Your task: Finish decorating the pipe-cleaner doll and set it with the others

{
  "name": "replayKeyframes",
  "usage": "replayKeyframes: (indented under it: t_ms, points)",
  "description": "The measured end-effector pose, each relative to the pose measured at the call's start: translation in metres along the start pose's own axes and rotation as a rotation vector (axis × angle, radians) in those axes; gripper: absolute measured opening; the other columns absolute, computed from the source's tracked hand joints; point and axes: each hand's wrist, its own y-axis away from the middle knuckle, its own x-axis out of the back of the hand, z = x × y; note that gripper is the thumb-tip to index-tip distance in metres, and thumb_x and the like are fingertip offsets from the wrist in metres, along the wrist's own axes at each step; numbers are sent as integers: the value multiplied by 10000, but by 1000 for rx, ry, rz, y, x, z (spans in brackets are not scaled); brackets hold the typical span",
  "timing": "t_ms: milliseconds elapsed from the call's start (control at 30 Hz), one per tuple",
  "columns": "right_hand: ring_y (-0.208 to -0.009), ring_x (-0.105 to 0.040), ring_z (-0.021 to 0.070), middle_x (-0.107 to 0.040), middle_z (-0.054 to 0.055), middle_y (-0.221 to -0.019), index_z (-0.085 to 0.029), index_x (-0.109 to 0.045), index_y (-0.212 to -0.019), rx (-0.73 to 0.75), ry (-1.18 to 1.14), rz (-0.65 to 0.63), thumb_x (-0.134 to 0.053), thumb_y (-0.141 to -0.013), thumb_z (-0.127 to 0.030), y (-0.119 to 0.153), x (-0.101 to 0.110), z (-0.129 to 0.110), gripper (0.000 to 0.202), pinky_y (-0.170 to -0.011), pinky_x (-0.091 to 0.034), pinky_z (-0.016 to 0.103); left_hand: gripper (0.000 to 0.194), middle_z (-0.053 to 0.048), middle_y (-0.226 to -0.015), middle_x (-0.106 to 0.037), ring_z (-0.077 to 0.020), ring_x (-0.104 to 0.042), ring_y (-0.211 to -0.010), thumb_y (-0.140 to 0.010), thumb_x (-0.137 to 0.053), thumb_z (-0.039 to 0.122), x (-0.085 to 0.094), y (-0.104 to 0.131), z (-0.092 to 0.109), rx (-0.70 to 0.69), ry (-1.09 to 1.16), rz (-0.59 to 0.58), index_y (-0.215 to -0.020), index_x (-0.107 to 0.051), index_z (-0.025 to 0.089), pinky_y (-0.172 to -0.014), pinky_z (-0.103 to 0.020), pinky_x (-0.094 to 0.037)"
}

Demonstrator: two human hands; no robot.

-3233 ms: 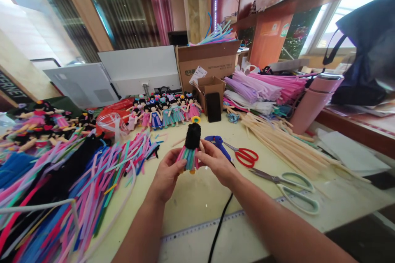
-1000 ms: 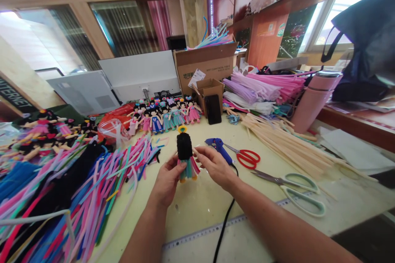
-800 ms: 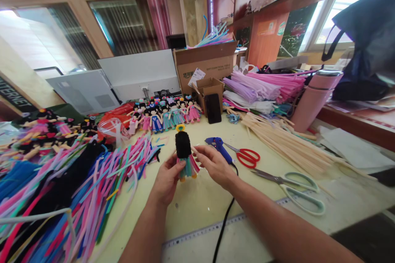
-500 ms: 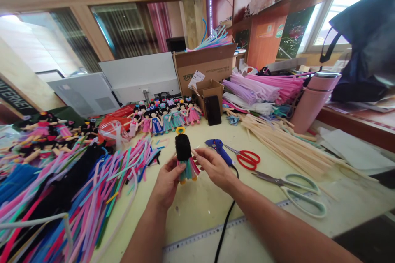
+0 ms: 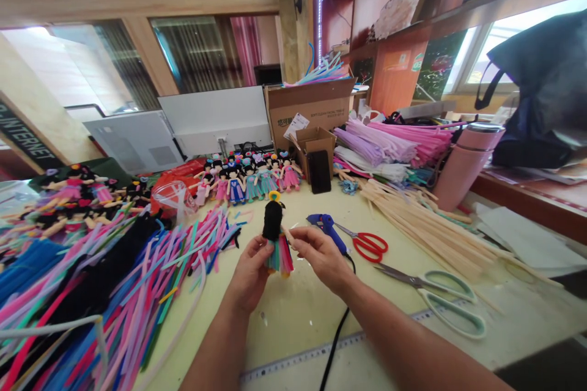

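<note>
A small pipe-cleaner doll [image 5: 274,223] is held upright above the table, its black hair toward me. It has a yellow loop on top and a skirt of teal, pink and dark strips. My left hand [image 5: 253,269] grips its left side, with the thumb on the skirt. At the doll's other side, my right hand [image 5: 318,252] pinches its pale arm between thumb and fingers. Just beyond that hand lies a blue glue gun [image 5: 329,229], its black cord running toward me.
Red-handled scissors [image 5: 371,247] and green-handled scissors [image 5: 452,302] lie to the right, near a ruler [image 5: 302,357]. Loose pipe cleaners [image 5: 151,281] cover the left. Finished dolls [image 5: 252,180], a phone [image 5: 320,172] and a cardboard box [image 5: 316,107] stand behind. A pink bottle [image 5: 470,162] is far right.
The doll has turned in my hands, so more of its side and the pink strips of its skirt show. Both hands keep their hold. The camera view has shifted slightly.
</note>
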Motion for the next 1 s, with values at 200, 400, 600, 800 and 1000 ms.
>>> replayKeyframes:
  t_ms: [200, 400, 600, 800, 1000]
  points:
    - [-761, -582, 147, -652, 20, -845, -206, -681, -942, -57, 19, 30, -541, -846, -349, -1, 0, 4, 221, -661, -481, 266, 323, -2, -755, -659, -110, -569, -606, -645, -787, 302, -2, 0, -6, 57, 45, -102, -900, -642, 169, -566, -217, -433]
    - [-810, -590, 163, -664, 25, -851, -200, -677, -885, -61, 28, 14, -545, -854, -386, -3, 2, 5, 230, -730, -481, 286, 321, 9, -711, -642, -106, -559, -588, -637, -795, 295, -8, 5, -7, 79, 32, -107, -902, -658, 178, -553, -211, -426]
    - [-771, -605, 170, -647, 45, -835, -189, -645, -960, -89, -37, 59, -487, -883, -437, -4, 3, 3, 305, -687, -516, 300, 430, -11, -887, -688, -131, -605, -699, -546, -858, 293, -9, 5, -3, 16, 2, -55, -925, -674, 204, -601, -219, -441]
    - [-946, -603, 180, -630, 73, -1017, -219, -539, -1167, 174, 131, 242, -494, -907, -326, 1, 13, -15, 284, -822, -499, 329, 423, -22, -842, -684, -153, -605, -686, -515, -870, 319, -6, 3, -5, -44, -110, -14, -852, -653, 185, -599, -240, -423]
    - [-892, -609, 173, -649, 73, -988, -198, -599, -1084, 219, 204, 250, -513, -899, -302, -4, 28, -24, 229, -826, -494, 331, 385, -18, -771, -674, -128, -557, -591, -590, -829, 375, -5, 2, -10, -67, -292, -63, -873, -649, 186, -517, -224, -346]
